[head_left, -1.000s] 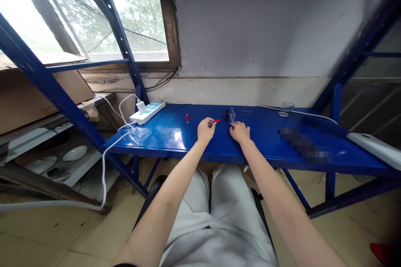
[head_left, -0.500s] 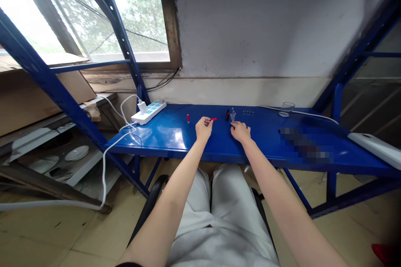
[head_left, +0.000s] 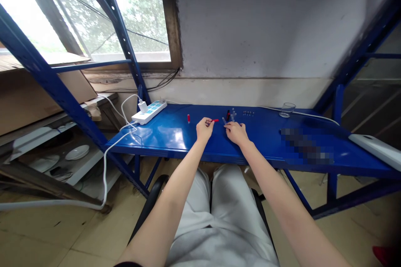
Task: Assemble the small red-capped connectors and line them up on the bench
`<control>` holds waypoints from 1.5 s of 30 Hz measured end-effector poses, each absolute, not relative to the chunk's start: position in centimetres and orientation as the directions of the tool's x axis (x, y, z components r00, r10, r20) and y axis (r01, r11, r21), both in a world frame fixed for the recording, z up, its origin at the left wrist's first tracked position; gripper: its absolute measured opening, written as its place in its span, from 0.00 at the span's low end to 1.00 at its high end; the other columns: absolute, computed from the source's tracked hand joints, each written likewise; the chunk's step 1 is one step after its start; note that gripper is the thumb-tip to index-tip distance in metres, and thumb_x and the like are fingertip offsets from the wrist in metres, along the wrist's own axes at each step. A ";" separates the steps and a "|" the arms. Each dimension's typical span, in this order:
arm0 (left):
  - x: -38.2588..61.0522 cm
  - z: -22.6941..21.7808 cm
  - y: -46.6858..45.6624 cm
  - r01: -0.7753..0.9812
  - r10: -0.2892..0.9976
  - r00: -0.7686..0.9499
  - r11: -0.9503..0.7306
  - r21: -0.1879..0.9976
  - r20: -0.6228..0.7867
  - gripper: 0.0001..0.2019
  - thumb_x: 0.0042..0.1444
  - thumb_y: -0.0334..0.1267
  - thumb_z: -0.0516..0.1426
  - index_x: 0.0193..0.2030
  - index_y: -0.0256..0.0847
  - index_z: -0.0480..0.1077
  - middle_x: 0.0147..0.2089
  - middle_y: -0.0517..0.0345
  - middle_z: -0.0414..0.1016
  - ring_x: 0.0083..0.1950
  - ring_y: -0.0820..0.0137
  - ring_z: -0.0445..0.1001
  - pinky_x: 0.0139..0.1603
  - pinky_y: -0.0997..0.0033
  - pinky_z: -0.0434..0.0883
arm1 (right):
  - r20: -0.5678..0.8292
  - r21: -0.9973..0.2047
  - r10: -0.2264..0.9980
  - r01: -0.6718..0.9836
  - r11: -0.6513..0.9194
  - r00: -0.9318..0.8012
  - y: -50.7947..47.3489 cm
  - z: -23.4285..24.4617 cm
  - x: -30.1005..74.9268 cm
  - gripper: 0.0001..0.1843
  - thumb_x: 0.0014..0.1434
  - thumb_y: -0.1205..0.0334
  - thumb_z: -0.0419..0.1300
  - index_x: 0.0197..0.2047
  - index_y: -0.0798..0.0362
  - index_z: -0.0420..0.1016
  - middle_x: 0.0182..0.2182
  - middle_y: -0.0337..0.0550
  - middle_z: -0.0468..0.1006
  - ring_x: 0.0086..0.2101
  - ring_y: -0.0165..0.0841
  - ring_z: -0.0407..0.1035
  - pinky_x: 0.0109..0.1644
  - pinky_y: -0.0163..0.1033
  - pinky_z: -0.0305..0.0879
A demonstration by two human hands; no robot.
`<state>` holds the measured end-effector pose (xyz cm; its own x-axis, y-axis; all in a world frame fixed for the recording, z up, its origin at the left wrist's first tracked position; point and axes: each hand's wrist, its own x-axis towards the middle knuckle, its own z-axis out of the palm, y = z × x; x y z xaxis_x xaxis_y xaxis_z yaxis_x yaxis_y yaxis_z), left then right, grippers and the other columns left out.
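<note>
My left hand [head_left: 204, 128] is closed in a pinch on a small red tube [head_left: 214, 120], which points to the right over the blue table [head_left: 163, 131]. Just right of it, my right hand [head_left: 236, 132] pinches a small clear tube [head_left: 224, 120] that tilts up and to the left. Behind the right hand's fingers stand small red and black pieces [head_left: 228, 115] and a cluster of clear pieces [head_left: 233, 114]. A small red tube with a pale lower end [head_left: 188, 119] stands upright left of my left hand.
A row of several tiny pieces [head_left: 249, 113] lies behind and right of my right hand. Farther right are a clear glass cup [head_left: 287, 110], a blurred-out dark object [head_left: 307, 146] and a white object [head_left: 376, 148]. A white power strip [head_left: 150, 112] is at the left end.
My right hand has shifted left from the cluster of clear pieces, and a small clear tube now shows in its fingers. The left hand is almost unmoved, still holding the red tube.
</note>
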<state>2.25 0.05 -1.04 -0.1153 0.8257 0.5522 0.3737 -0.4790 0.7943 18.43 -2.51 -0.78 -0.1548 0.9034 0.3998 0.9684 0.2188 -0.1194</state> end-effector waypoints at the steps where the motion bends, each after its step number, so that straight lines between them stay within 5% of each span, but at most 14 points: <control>1: 2.3 -1.1 0.1 0.374 0.828 -0.114 -0.477 0.796 0.549 0.06 0.50 0.39 0.56 0.32 0.38 0.69 0.28 0.59 0.70 0.27 0.76 0.67 0.30 0.76 0.66 | 0.414 -0.102 0.893 0.966 0.239 -0.177 -2.6 -0.7 18.2 0.21 0.60 0.66 0.42 0.46 0.52 0.75 0.48 0.50 0.72 0.46 0.40 0.62 0.51 0.52 0.48; 34: 1.9 -0.6 -0.4 0.359 0.767 -0.161 -0.541 0.760 0.621 0.05 0.54 0.37 0.53 0.35 0.39 0.67 0.31 0.56 0.71 0.32 0.74 0.69 0.35 0.75 0.67 | 0.492 -0.038 0.795 0.904 0.427 -0.355 -2.8 -0.2 17.4 0.19 0.58 0.68 0.45 0.43 0.55 0.76 0.43 0.48 0.74 0.40 0.35 0.68 0.54 0.48 0.50; 45: 2.3 -0.7 -0.6 0.420 0.732 0.012 -0.622 0.661 0.681 0.13 0.58 0.36 0.49 0.47 0.41 0.69 0.47 0.51 0.73 0.47 0.69 0.72 0.49 0.68 0.68 | 0.495 -0.113 0.784 0.866 0.487 -0.376 -2.3 -0.5 17.5 0.20 0.58 0.69 0.45 0.46 0.57 0.75 0.42 0.49 0.71 0.43 0.37 0.66 0.51 0.41 0.62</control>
<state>2.28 -0.59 -0.75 0.0117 0.7322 0.6810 0.4196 -0.6218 0.6613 17.51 -2.34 -0.53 -0.3759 0.7836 0.4947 0.8663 0.4867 -0.1126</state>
